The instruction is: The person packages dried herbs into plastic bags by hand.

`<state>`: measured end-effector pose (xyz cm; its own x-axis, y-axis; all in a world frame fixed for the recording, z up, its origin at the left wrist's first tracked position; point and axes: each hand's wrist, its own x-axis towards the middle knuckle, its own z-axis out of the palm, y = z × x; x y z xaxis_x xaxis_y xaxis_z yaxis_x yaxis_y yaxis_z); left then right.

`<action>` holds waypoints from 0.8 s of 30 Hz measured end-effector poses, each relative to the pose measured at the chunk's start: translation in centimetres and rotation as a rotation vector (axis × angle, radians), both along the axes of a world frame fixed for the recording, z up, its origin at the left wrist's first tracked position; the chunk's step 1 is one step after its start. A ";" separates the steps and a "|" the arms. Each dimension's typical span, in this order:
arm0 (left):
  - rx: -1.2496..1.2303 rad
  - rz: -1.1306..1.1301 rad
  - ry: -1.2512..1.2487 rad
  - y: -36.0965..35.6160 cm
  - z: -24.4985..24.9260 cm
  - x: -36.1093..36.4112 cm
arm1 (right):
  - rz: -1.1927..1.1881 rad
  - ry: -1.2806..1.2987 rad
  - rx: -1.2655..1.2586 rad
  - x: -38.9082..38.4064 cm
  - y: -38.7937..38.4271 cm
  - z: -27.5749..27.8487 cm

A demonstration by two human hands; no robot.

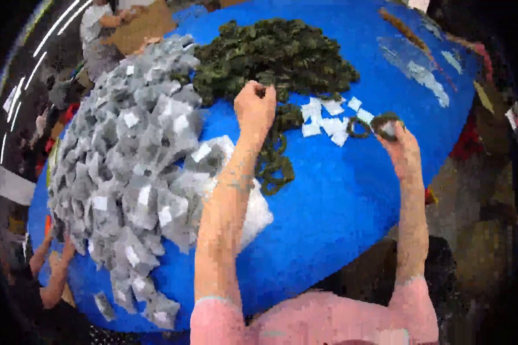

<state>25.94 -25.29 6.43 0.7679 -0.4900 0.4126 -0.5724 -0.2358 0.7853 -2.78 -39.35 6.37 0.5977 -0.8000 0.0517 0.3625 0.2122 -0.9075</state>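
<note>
My left hand (255,104) is closed in a pinch at the near edge of a heap of dark green loops (282,49). Whatever its fingertips hold is too blurred to make out. My right hand (406,146) grips a dark green ring (384,127), with something pale showing in its middle. Just left of it, another dark green ring (358,127) lies on the blue table (334,201). Small white square labels (331,125) are scattered between my hands. A trail of green loops (276,167) runs down beside my left forearm.
A large mound of translucent grey bags (138,144), many with white labels, covers the table's left side. Clear plastic pieces (420,75) lie at the far right. Other people's arms show at the lower left (57,264) and upper left, near a brown cardboard box (144,29).
</note>
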 end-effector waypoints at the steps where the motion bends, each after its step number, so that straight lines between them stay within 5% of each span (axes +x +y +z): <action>1: -0.095 -0.047 0.032 1.4 0.7 -2.3 | -0.054 0.023 -0.073 -1.1 0.4 0.0; 4: -0.045 -0.254 0.202 6.7 -1.9 -11.0 | -0.100 0.031 -0.133 -3.4 3.5 0.1; 6: 0.019 -0.420 0.583 10.0 -3.4 -15.8 | -0.071 0.055 -0.240 -4.5 5.4 -0.2; 9: 0.152 -0.438 0.727 12.7 -5.4 -19.2 | -0.086 0.226 -0.312 -5.4 10.0 -0.2; 11: 0.266 -0.332 0.571 13.5 -4.6 -20.1 | -0.152 0.543 -0.624 -5.9 14.1 0.7; 13: 0.275 -0.344 0.537 14.1 -4.7 -20.6 | -0.258 0.456 -1.241 -5.8 15.5 -3.8; 16: 0.292 -0.373 0.439 15.0 -5.3 -20.7 | 0.038 0.767 -1.422 -4.9 18.0 -9.4; 19: 0.287 -0.319 0.270 17.0 -5.5 -18.0 | 0.060 0.793 -1.403 -4.7 18.6 -8.1; 21: 0.122 -0.168 -0.202 18.7 -5.4 -14.1 | 0.042 0.859 -1.458 -4.3 19.0 -7.3; 24: 0.335 0.029 -0.358 22.2 -4.8 -7.3 | -0.004 0.865 -1.514 -3.9 19.1 -8.4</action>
<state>18.61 -3.11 1.58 0.6221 -0.6215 0.4761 -0.7819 -0.4618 0.4189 -6.71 -20.26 -2.01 0.8530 -0.3517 0.3856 -0.2940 -0.9343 -0.2017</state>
